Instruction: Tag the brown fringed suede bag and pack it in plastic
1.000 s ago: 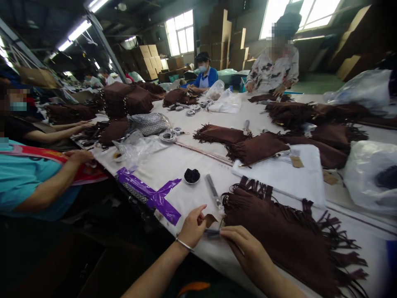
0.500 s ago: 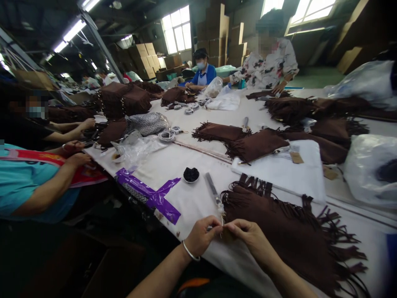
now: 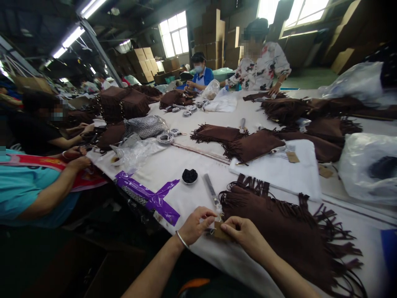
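Note:
My left hand (image 3: 196,225), with a bangle at the wrist, has thumb and forefinger tips close together at the bag's near left corner. What they pinch is too small to make out. A small pale tag or slip (image 3: 209,228) shows just below those fingertips. My right hand (image 3: 245,236) pinches a brown card tag (image 3: 221,231) between thumb and fingers. Beside it a dark brown fringed bag (image 3: 276,227) lies flat on the table. A grey wrapped strap end (image 3: 211,189) extends from the bag's corner near both hands.
A small dish of black pieces (image 3: 190,176) stands on the table (image 3: 173,165), near purple tape (image 3: 155,198). More brown bags (image 3: 257,145) lie on white plastic bags (image 3: 279,178) beyond. Co-workers sit at the left (image 3: 40,190) and across the table.
The brown card tag now shows flat under my right fingers. My hands have moved slightly apart from where their fingertips met. The view has shifted a little.

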Motion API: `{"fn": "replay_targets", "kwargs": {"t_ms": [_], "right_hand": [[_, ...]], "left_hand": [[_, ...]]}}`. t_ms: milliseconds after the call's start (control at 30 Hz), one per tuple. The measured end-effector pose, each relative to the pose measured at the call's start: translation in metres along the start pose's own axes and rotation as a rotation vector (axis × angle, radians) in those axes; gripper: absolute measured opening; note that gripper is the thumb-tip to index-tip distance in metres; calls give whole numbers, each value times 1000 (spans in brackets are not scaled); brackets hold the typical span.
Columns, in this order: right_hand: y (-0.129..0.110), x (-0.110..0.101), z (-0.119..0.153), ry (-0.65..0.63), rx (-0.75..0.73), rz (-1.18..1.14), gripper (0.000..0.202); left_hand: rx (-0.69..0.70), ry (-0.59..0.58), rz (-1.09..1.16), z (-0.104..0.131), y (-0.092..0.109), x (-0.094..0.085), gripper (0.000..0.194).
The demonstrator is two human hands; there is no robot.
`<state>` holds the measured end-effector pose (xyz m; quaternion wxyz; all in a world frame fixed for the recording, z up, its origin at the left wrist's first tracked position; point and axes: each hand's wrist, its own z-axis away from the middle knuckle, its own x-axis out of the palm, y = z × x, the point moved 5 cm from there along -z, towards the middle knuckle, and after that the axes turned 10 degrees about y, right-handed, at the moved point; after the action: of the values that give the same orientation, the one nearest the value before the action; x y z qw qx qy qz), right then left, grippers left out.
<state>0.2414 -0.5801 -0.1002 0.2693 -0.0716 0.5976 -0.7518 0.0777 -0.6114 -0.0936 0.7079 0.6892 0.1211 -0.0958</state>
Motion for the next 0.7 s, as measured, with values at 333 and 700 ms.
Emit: {"fn": "replay_targets", "kwargs": {"t_ms": [333, 700], "right_hand": [[-12, 13, -15, 43, -299, 233, 38], [-21, 9, -3, 55, -632, 635, 33]], "left_hand": [[-243, 363, 236, 3, -33, -33, 29], [-312, 608, 307, 14, -63, -33, 32]]}}
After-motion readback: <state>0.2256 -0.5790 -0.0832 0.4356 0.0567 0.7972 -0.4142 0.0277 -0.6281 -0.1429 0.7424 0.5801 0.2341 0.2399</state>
